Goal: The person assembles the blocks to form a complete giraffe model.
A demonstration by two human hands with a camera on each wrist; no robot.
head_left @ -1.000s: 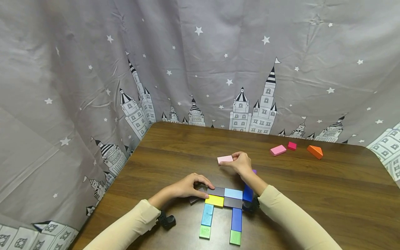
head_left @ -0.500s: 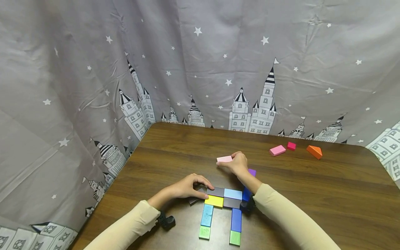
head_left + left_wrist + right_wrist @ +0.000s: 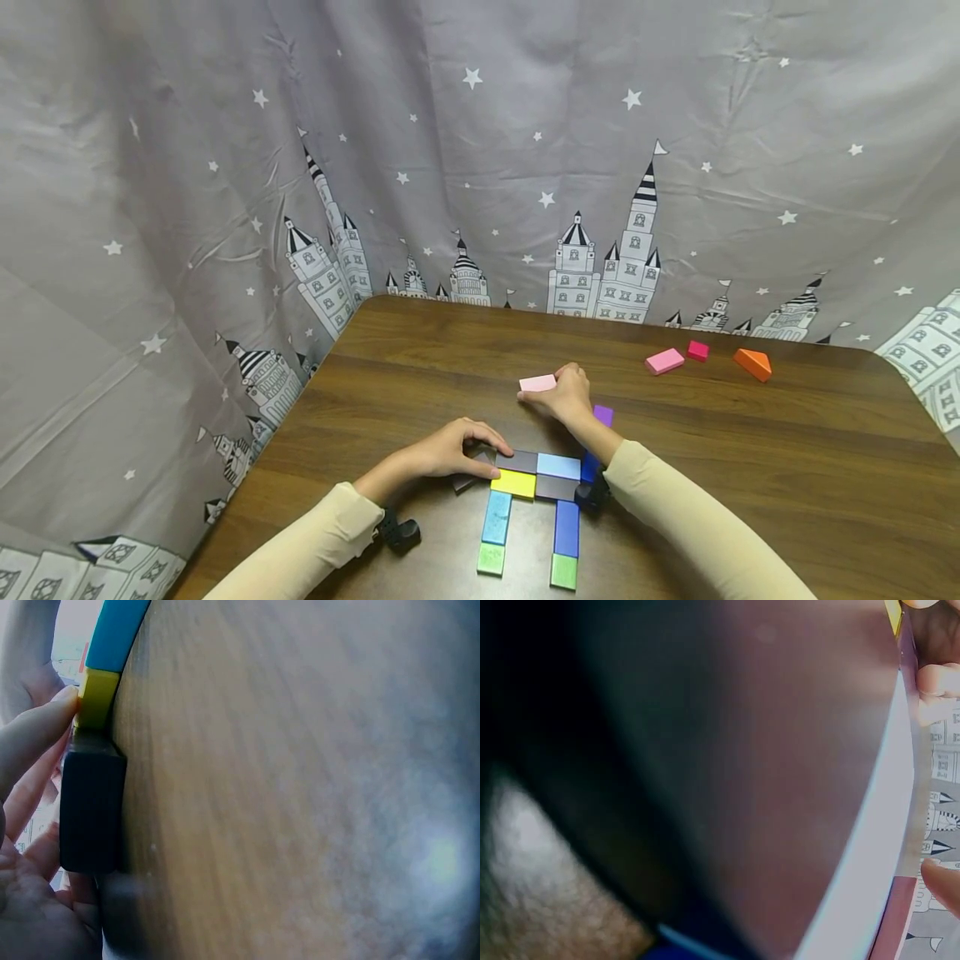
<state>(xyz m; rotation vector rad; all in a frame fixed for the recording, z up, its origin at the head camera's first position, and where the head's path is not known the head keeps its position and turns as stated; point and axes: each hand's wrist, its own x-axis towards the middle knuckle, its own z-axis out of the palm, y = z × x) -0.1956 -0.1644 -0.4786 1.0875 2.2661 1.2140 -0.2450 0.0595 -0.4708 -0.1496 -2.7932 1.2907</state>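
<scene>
In the head view my right hand [image 3: 567,395] pinches a light pink block [image 3: 536,383] beyond a flat layout of blocks. My left hand [image 3: 450,450] rests at the layout's left end, its thumb touching a yellow block [image 3: 514,483] and its fingertips at a dark grey block [image 3: 519,462]. Beside these lie a light blue block [image 3: 559,466] and another dark grey block [image 3: 556,487]. A dark block [image 3: 94,810], near the left palm, shows in the left wrist view. At the layout's right, a purple block [image 3: 603,416] and a blue block [image 3: 589,467] are partly hidden by the right arm.
Two columns run toward me: a teal block [image 3: 497,517] ending in green [image 3: 491,559], and a blue block [image 3: 567,528] ending in green [image 3: 564,572]. At the back right lie a pink block [image 3: 664,362], a small red block [image 3: 697,351] and an orange triangular block [image 3: 753,364].
My right hand and wrist have shifted slightly left while holding the light pink block, so more of the purple block shows. The left hand keeps its place.
</scene>
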